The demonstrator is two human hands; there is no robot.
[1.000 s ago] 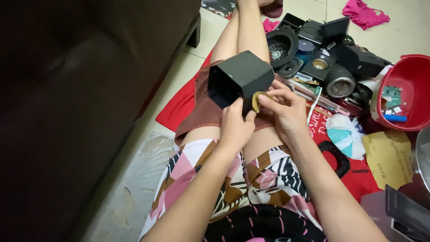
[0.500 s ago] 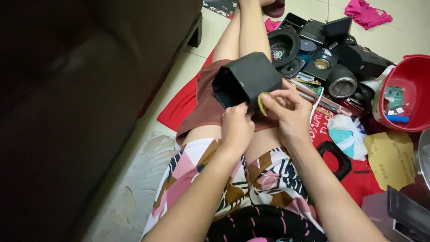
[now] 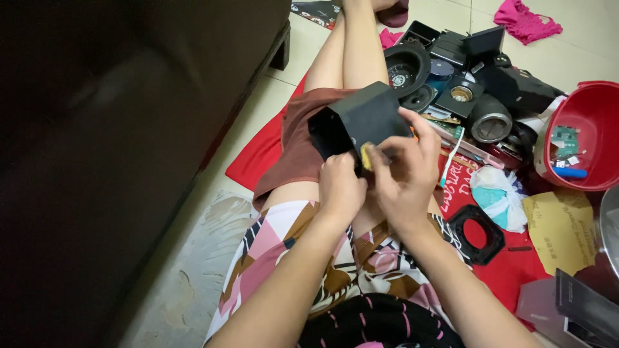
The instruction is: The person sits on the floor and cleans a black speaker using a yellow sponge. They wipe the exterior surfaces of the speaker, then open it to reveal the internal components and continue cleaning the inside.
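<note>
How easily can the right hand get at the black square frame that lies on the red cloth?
Probably yes, but not at once. The black square frame lies uncovered on the red cloth, beside the right forearm. However, the right hand is busy at the black box, which the left hand also grips.

Box (image 3: 361, 119) above lap; basin (image 3: 590, 138) far right.

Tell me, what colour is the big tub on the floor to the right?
The tub is red, seen clearly in the head view, with a small green circuit board inside.

One black box (image 3: 361, 119), one red tub (image 3: 583, 109), two hands
</note>
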